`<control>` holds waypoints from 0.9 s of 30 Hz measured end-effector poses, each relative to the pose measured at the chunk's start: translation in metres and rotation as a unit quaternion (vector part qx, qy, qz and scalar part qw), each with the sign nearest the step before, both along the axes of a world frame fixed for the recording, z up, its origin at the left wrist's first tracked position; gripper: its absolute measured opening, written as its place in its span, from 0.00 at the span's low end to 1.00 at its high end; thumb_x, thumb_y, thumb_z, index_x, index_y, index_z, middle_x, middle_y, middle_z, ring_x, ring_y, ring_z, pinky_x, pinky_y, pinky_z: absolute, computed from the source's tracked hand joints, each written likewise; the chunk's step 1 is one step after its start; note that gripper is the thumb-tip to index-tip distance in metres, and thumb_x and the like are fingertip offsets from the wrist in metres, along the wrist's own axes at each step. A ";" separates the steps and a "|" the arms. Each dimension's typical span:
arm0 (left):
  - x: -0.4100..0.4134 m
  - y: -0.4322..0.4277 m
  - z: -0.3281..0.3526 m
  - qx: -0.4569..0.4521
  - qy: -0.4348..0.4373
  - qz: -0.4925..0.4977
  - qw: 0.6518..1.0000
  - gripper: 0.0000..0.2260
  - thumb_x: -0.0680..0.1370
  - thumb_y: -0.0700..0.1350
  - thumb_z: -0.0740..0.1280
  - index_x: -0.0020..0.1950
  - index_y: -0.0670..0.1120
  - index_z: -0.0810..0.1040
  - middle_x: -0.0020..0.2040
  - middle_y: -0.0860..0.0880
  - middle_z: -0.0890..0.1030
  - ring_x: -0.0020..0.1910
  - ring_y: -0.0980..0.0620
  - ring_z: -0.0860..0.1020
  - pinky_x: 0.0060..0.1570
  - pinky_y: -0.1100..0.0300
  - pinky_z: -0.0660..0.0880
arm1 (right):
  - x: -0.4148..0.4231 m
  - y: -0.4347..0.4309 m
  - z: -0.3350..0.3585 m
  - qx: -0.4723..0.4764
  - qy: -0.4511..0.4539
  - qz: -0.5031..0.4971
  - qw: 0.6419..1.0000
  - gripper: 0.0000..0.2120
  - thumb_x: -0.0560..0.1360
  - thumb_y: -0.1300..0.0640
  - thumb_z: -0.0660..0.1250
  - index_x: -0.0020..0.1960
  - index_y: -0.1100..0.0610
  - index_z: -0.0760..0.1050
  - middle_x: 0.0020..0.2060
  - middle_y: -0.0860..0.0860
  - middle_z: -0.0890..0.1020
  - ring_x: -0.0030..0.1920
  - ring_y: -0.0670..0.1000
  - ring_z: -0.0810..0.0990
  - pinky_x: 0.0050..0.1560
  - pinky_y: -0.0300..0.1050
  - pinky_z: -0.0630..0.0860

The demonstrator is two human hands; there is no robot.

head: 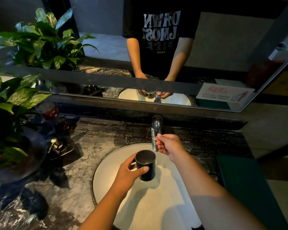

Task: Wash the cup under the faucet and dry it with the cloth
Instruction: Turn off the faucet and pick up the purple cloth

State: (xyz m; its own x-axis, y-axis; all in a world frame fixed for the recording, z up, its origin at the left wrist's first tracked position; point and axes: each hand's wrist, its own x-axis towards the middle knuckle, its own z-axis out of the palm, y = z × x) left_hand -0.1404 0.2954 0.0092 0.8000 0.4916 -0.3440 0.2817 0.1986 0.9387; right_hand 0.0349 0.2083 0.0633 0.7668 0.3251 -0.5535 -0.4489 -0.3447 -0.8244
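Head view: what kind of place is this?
Most likely a washroom, perhaps a public one: round white basin sunk in a dark marble counter, chrome faucet behind it, wide wall mirror with a printed notice stuck in its corner.

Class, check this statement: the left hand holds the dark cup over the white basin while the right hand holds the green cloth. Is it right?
No. In the head view the right hand grips the faucet, not the green cloth, which lies untouched on the counter. The left hand does hold the dark cup over the white basin.
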 end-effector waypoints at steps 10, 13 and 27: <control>-0.010 0.002 -0.005 0.012 0.019 -0.017 1.000 0.27 0.68 0.48 0.79 0.67 0.58 0.79 0.63 0.57 0.83 0.64 0.50 0.78 0.65 0.42 0.77 | -0.009 -0.002 -0.019 -0.001 0.052 -0.021 0.998 0.09 0.82 0.57 0.66 0.47 0.60 0.81 0.31 0.50 0.79 0.30 0.46 0.74 0.36 0.39 0.77; -0.011 0.001 -0.009 0.009 0.027 -0.013 1.000 0.25 0.72 0.43 0.78 0.67 0.58 0.78 0.63 0.58 0.83 0.64 0.50 0.78 0.65 0.42 0.77 | -0.009 -0.001 -0.023 0.003 0.053 -0.027 0.998 0.09 0.82 0.57 0.66 0.46 0.59 0.81 0.31 0.50 0.80 0.30 0.45 0.74 0.37 0.39 0.78; -0.023 -0.013 -0.009 0.009 0.021 -0.015 1.000 0.24 0.74 0.42 0.77 0.67 0.57 0.78 0.62 0.58 0.83 0.63 0.54 0.78 0.64 0.46 0.78 | -0.016 -0.007 -0.025 -0.021 0.019 -0.036 0.999 0.10 0.80 0.54 0.69 0.51 0.61 0.81 0.36 0.54 0.82 0.31 0.48 0.76 0.31 0.38 0.76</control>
